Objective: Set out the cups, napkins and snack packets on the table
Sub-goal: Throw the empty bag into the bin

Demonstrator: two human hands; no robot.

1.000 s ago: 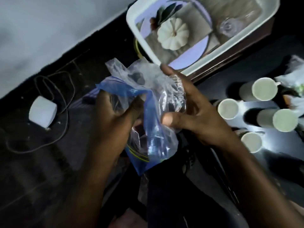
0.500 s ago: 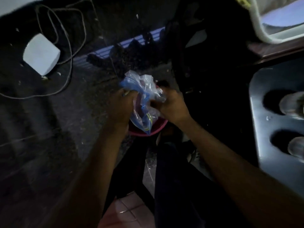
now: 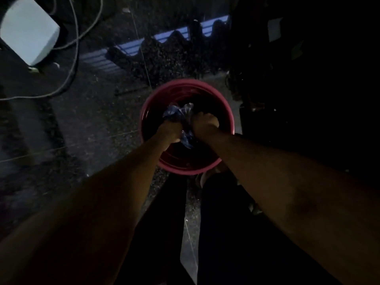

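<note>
A crumpled clear and blue plastic bag (image 3: 178, 113) is squeezed between both my hands inside the mouth of a pink bucket (image 3: 229, 120) on the dark floor. My left hand (image 3: 170, 130) grips the bag's left side. Against its right side my right hand (image 3: 204, 123) is closed. The bag's lower end (image 3: 187, 138) pokes out between my wrists. What the bag holds is hidden. Cups, napkins and the table are out of view.
A white box-shaped object (image 3: 28, 31) with a looping grey cable (image 3: 76, 44) lies on the floor at the upper left. A blue striped sheet (image 3: 131, 48) lies beyond the bucket. My dark-trousered legs (image 3: 205, 223) stand below it. The right side is too dark to read.
My view has tipped down from the table to the floor. Both hands have lowered the plastic bag from chest height into the pink bucket, crumpling it smaller.
</note>
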